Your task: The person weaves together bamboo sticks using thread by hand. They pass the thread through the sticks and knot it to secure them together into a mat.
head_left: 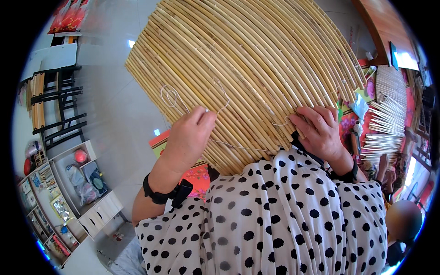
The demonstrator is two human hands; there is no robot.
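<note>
A large mat of straw-coloured reed stalks (247, 59), laid side by side and stitched across with thread, spreads out before me and reaches my lap. My left hand (190, 133) is closed in a pinch on a white thread (228, 98) over the mat's near left part. Loose loops of this thread lie beyond the fingers, and a length runs below the hand to the mat's near edge. Whether a needle is in the pinch is hidden. My right hand (318, 130) grips the near right edge of the mat, fingers on top and thumb side toward a short bit of thread.
At the right, many loose pale stalks (385, 123) lie on a red flowered cloth, with a person (403, 222) near them. A wooden table (389, 27) stands at the far right. Folded black-framed furniture (59, 98) and a shelf unit (96, 211) line the left side.
</note>
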